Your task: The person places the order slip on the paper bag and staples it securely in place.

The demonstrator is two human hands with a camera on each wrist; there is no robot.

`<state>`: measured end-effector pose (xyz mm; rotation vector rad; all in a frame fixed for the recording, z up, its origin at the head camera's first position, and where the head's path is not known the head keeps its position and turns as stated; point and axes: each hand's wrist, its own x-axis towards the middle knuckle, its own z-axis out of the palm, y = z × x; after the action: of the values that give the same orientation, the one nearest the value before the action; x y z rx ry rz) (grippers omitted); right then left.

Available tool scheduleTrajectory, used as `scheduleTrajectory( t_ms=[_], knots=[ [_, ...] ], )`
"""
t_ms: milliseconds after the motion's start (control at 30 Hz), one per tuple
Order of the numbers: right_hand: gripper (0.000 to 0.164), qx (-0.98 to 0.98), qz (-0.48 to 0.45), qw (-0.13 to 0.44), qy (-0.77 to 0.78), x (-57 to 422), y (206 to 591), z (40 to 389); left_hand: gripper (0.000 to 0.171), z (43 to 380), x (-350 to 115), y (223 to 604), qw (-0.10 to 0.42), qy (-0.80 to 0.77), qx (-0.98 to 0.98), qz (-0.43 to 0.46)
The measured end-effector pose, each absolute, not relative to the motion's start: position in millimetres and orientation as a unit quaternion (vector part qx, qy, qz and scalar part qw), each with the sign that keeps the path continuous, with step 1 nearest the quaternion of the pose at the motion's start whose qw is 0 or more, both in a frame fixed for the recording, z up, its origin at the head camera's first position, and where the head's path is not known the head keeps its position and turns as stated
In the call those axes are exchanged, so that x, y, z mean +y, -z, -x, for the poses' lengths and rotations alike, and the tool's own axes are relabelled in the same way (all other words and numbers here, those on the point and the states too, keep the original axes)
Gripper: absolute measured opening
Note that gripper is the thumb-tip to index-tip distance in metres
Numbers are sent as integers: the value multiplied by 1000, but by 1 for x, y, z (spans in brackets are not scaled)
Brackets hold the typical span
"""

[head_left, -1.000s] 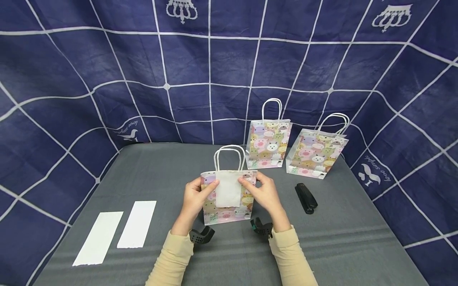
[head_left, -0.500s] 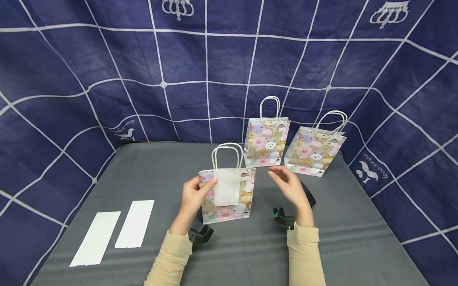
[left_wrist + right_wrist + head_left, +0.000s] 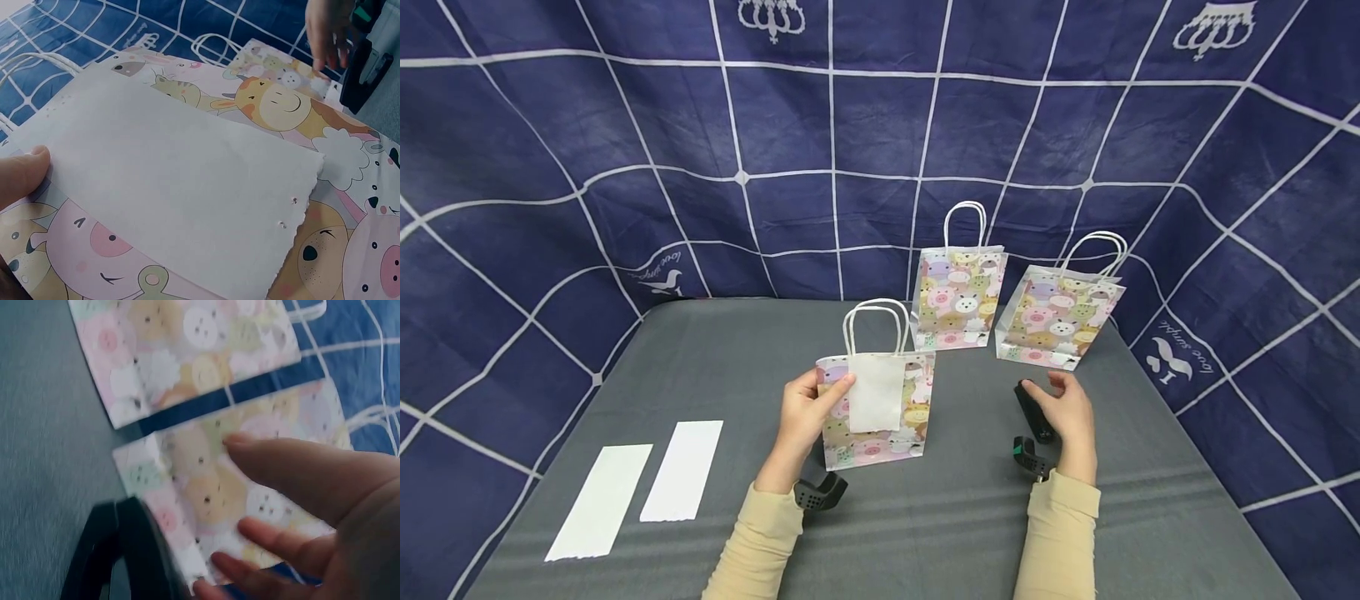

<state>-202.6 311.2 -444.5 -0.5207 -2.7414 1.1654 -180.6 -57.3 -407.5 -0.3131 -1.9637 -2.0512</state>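
Note:
My left hand (image 3: pixel 805 414) pinches the left upper edge of a small paper bag (image 3: pixel 916 433) with a cartoon animal print and white twisted handles. A white paper slip (image 3: pixel 877 396) lies flat against the bag's front, below the handles. In the left wrist view, the thumb (image 3: pixel 28 172) presses at the edge of the slip (image 3: pixel 187 181), where two small holes show near a ragged end. My right hand (image 3: pixel 1070 414) hovers at a black stapler (image 3: pixel 1033 410), partly covering it. The fingers (image 3: pixel 281 537) are spread in the right wrist view, with no grip visible.
Two similar paper bags stand at the back right, one (image 3: pixel 958 300) upright and one (image 3: pixel 1060 321) angled. Two white paper strips (image 3: pixel 599 502) (image 3: pixel 682 471) lie at the left on the grey cloth (image 3: pixel 925 533). A blue gridded curtain (image 3: pixel 790 125) surrounds the table.
My right hand has let go of the bag's right side and moved right to the stapler. The left hand keeps its hold on the bag.

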Motion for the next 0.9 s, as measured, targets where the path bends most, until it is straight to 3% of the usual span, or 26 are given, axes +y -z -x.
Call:
scheduleTrajectory(
  t_ms=[133,233,500,900],
  knots=[
    [78,-912,177,-18,-370,319,450,199,13,181,-58,407,141,713,-678,109],
    [77,-914,181,-37,-361,321,454,199,13,181,-58,407,139,716,-676,105],
    [65,-907,226,-14,-354,319,462,201,13,181,-58,407,139,719,-674,102],
    [63,-902,241,8,-357,319,468,202,13,181,-58,408,139,718,-673,108]
  ],
)
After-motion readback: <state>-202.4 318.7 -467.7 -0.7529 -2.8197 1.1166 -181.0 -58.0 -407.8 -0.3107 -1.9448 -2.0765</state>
